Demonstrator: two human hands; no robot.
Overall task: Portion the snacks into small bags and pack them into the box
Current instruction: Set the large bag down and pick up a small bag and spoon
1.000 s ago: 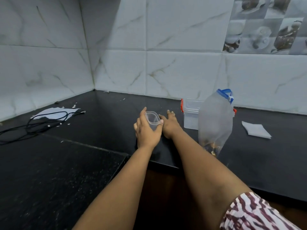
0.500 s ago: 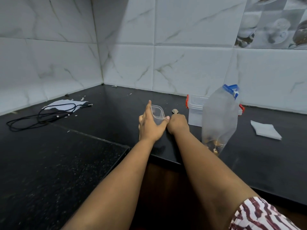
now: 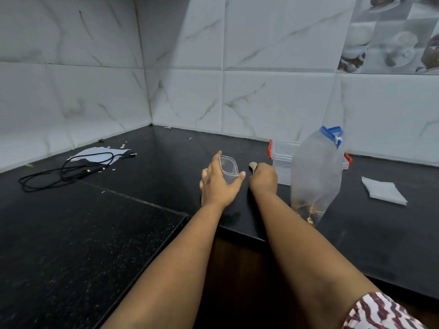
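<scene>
Pinched between thumb and fingers, the small clear zip bag (image 3: pixel 228 167) stood upright in the left hand (image 3: pixel 219 184) over the black worktop (image 3: pixel 147 176). Just beside it, the right hand (image 3: pixel 263 178) gripped a small pale snack piece (image 3: pixel 252 166), near the clear red-clipped plastic box (image 3: pixel 282 160).

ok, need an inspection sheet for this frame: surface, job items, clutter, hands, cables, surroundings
Surface: black stone counter, speckled, with small white scraps.
Job's things: small clear bag; large clear bag upright, a few snacks at its bottom; clear box with red clips behind it.
Clutter: folded white paper; white sheet under the cable.
Hands: left hand holds the small bag; right hand pinches a pale snack piece.
Cables: black cable, loosely coiled.
Surroundings: marble-look wall tiles.
</scene>
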